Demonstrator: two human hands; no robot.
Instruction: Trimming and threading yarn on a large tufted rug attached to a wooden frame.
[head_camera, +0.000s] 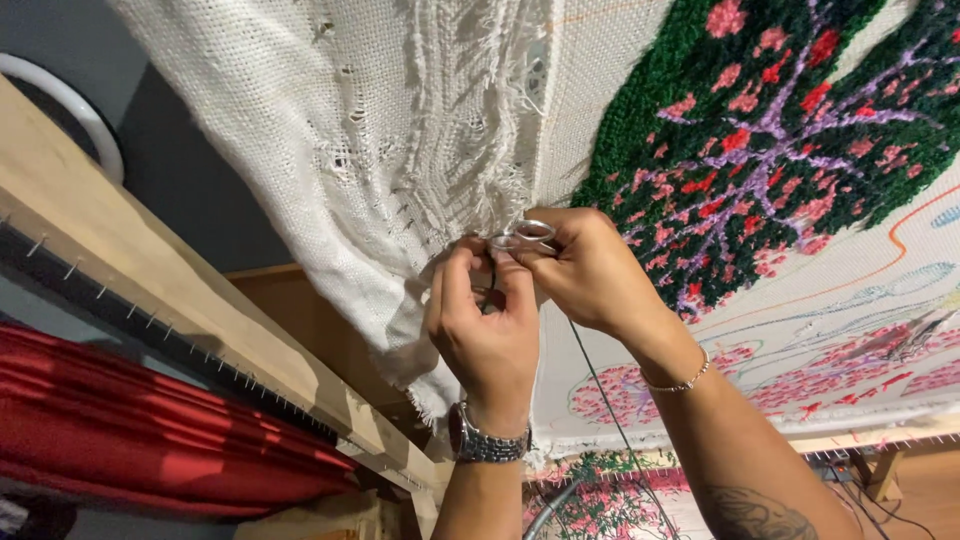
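My left hand (487, 325), with a metal watch on its wrist, pinches the white woven backing cloth (330, 130) where its loose frayed edge meets the stretched part. My right hand (588, 268), wearing a thin bracelet, grips small silver scissors (522, 237) right at the same spot, fingers touching the left hand's fingertips. The scissor blades are hidden behind my fingers. To the right on the stretched cloth is a tufted patch (770, 130) of dark green yarn with pink, red and purple flowers.
A wooden tufting frame (150, 290) with a strip of small nails runs along the left and bottom. A red pleated cloth (130, 420) hangs at lower left. A dark cord (605, 400) drops below my hands. Drawn outlines and pink tufted areas (850, 360) cover the lower right cloth.
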